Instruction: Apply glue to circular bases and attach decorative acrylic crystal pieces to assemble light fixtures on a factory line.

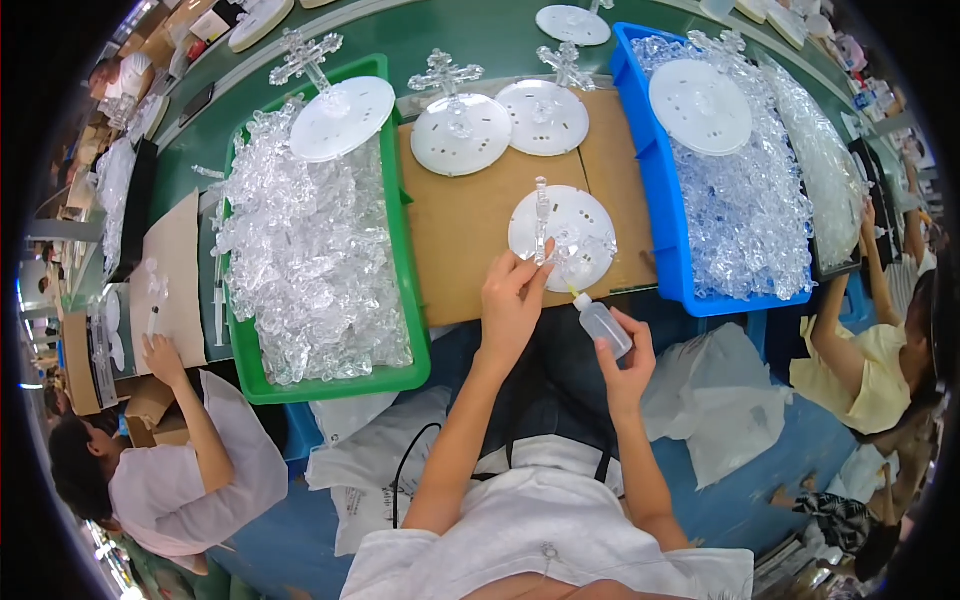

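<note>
In front of me a round white disc (597,215) lies on the brown cardboard. My left hand (515,300) pinches the near end of a clear plastic stem piece (542,205) over the disc's left part. With my right hand (627,360) I grip a small translucent squeeze bottle (606,332), tilted so its yellowish thin tip (573,290) points at the disc's near edge. Other clear parts around the disc's middle are too small to make out. Farther back stand two white discs (462,150) (545,135) with clear cross-shaped pieces on them.
To the left is a green bin (418,350) of clear plastic parts, with a finished-looking disc (343,120) on its rim. On the right, a blue bin (655,200) holds similar parts and another disc (700,105). People (190,470) (860,360) work at both sides. Plastic bags (715,400) hang below.
</note>
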A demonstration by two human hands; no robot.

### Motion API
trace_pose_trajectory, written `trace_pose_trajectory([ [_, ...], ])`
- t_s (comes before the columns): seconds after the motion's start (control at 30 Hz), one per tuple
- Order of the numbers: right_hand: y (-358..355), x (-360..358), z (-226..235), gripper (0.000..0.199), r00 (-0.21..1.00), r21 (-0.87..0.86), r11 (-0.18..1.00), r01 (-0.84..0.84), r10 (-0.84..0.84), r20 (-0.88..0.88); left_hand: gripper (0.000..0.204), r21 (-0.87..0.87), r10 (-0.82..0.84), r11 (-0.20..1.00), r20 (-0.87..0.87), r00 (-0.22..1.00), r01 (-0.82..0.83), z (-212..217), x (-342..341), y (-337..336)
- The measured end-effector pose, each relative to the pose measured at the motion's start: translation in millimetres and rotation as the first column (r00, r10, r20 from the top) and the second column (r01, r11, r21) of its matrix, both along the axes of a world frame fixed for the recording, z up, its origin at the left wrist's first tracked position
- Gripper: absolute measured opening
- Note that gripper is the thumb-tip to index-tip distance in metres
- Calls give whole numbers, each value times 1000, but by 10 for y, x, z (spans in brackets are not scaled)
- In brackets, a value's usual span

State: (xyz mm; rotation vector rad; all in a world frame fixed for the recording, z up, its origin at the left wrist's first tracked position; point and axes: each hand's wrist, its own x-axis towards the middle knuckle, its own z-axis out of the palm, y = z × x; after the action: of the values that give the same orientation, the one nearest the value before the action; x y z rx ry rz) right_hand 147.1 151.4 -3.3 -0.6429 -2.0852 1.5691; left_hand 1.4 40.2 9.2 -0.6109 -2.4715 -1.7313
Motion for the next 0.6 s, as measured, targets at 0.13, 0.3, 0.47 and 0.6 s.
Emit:
trace_pose_trajectory([
  [0.13,-181,-42,-5,34,999,82,997,5,-2,-38,28,78,-101,993,110,989,93,-49,-111,-42],
  [0.3,-287,-89,-90,35,997,154,987,50,-41,-60,29,97,-125,989,133,983,112,-24,-188,-47],
  [0.47,-335,-95,-150,37,993,282,954,103,-84,-80,24,139,-181,977,157,971,159,-69,-206,-70],
  [0.6,-326,-87,-161,37,993,288,952,100,-78,-87,24,147,-187,975,149,971,166,-76,-211,-71],
])
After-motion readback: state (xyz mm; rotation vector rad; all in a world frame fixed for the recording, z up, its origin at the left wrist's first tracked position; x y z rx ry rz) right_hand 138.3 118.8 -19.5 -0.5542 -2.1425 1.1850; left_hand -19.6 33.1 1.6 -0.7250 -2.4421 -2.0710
